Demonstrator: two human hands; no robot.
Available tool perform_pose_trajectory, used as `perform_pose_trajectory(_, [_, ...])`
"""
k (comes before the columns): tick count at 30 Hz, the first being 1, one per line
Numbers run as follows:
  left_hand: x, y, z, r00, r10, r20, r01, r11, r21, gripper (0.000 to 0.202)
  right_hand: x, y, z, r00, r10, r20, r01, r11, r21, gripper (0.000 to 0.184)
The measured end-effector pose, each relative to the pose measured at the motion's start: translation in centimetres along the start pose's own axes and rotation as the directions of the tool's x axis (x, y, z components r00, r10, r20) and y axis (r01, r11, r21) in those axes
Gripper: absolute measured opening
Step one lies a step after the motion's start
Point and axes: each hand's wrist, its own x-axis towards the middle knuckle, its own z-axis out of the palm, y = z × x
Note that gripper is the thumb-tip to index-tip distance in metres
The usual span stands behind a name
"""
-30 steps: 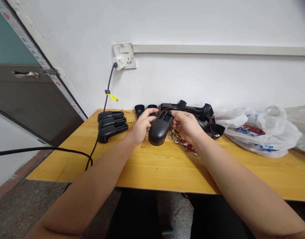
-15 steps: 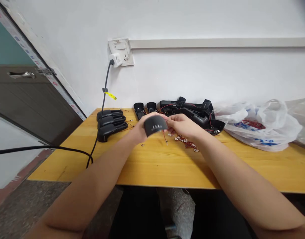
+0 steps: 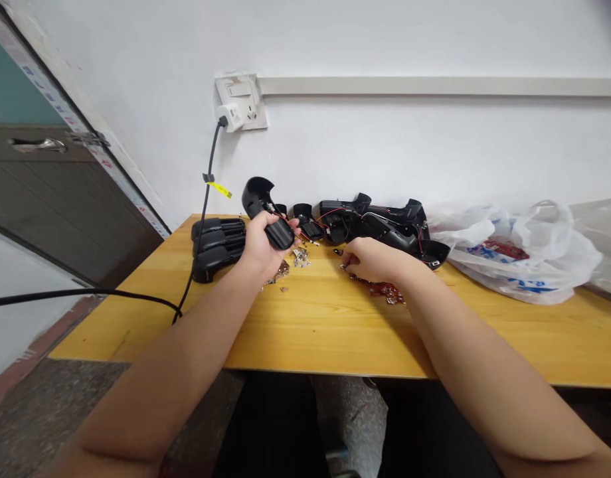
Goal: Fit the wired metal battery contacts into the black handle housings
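My left hand (image 3: 261, 247) is closed around a black plastic housing (image 3: 257, 196), raised above the table with its flared, hollow end up and to the left. A red wire shows along its inside. At the near end of a small heap of red circuit boards (image 3: 388, 293), my right hand (image 3: 368, 257) is down at the tabletop with its fingertips pinched together. What those fingertips hold, if anything, is too small to make out. Small shiny metal parts (image 3: 301, 257) lie in a scatter between the two hands, partly behind the left one.
Several black housings (image 3: 218, 255) lie side by side at the table's left. More open black housings (image 3: 395, 229) with red wires are heaped against the wall. A white plastic bag (image 3: 529, 265) with red boards sits at right. A black cable (image 3: 190, 279) hangs from the wall socket (image 3: 243, 99).
My hands have parted. The left has moved left and turned the housing so its inner side shows; the right has come down to the circuit boards.
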Motion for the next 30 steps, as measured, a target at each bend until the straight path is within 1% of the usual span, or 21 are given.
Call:
perform_pose_trajectory(4, [0.0,-0.1,0.0,1.0,0.007,0.008,-0.007,1.0,0.011,0.02,0.2,0.0,-0.2,1.0,-0.025,0.008,0.025,1.0,-0.006,0.022])
perform_pose_trajectory(8, [0.3,-0.2,-0.2,0.999,0.036,-0.005,-0.036,0.999,-0.012,0.018,0.0,-1.4,-0.3,0.999,-0.048,0.01,0.049,0.998,-0.049,0.016])
perform_pose_trajectory(12, [0.6,-0.3,-0.4,0.998,0.069,0.0,-0.069,0.998,-0.008,0.016,-0.3,-2.8,0.3,0.981,-0.162,-0.108,0.156,0.986,-0.063,0.013])
perform_pose_trajectory(15, [0.5,-0.4,-0.3,0.996,0.08,0.042,-0.08,0.997,-0.002,0.014,-0.3,-3.3,0.9,0.965,-0.179,-0.192,0.185,0.983,0.012,0.006])
perform_pose_trajectory(17, [0.4,-0.7,-0.1,0.997,0.054,0.062,-0.055,0.998,0.013,0.013,-0.3,-3.3,1.1,0.952,-0.181,-0.248,0.208,0.974,0.087,0.008])
perform_pose_trajectory(20, [0.2,-1.1,0.1,0.997,-0.012,0.08,0.007,0.998,0.066,0.013,-0.1,-3.2,1.2,0.918,-0.207,-0.337,0.277,0.945,0.175,0.016])
perform_pose_trajectory(22, [0.2,-1.4,0.1,0.994,-0.033,0.099,0.023,0.995,0.096,0.014,0.0,-2.9,1.1,0.907,-0.193,-0.374,0.285,0.935,0.211,0.02])
perform_pose_trajectory(25, [0.3,-1.4,0.0,0.996,0.01,0.093,-0.018,0.996,0.092,0.014,0.2,-2.5,1.1,0.913,-0.165,-0.374,0.252,0.947,0.197,0.023])
perform_pose_trajectory(28, [0.6,-0.9,-0.2,0.995,0.096,0.023,-0.097,0.995,0.035,0.013,0.3,-2.2,1.3,0.93,-0.155,-0.334,0.224,0.958,0.179,0.022])
perform_pose_trajectory(30, [0.9,-0.5,-0.3,0.989,0.147,-0.032,-0.147,0.989,-0.011,0.013,0.3,-2.2,1.5,0.944,-0.124,-0.305,0.202,0.949,0.242,0.02])
